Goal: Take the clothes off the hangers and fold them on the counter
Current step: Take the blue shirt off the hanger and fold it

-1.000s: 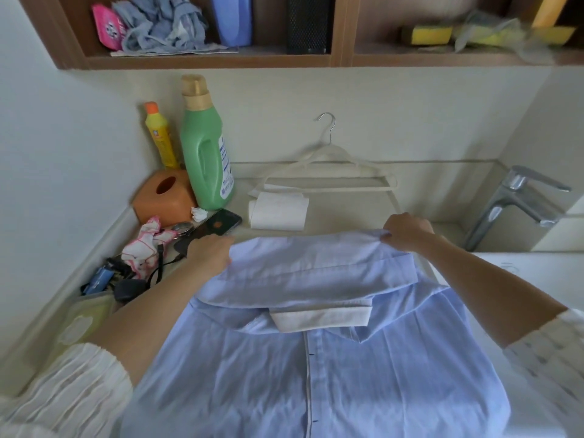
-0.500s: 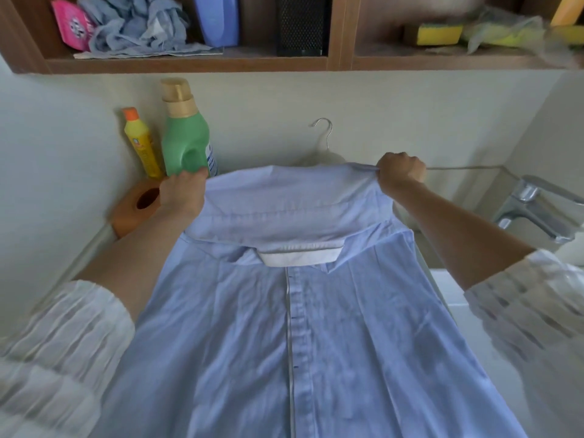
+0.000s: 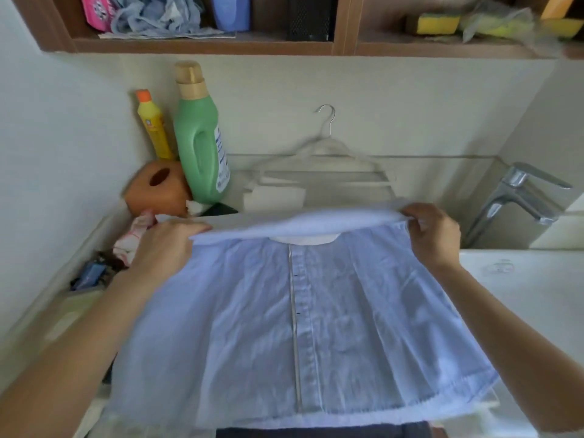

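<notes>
Folding is underway: left hand [image 3: 164,248] and right hand [image 3: 434,235] each pinch the blue shirt [image 3: 300,327] below the emptied hanger [image 3: 322,159]; final folds remain.

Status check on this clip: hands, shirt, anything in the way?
Left hand and right hand each grip the shirt at its far fold. Shirt off hanger, lying placket-up. Clutter touching left hand; faucet right.

pale blue shirt [image 3: 316,327] with faint stripes, white inner collar. at 11 o'clock: green jug [image 3: 199,143] with tan cap, yellow bottle [image 3: 154,128] with orange cap, orange-brown box [image 3: 156,192].
</notes>
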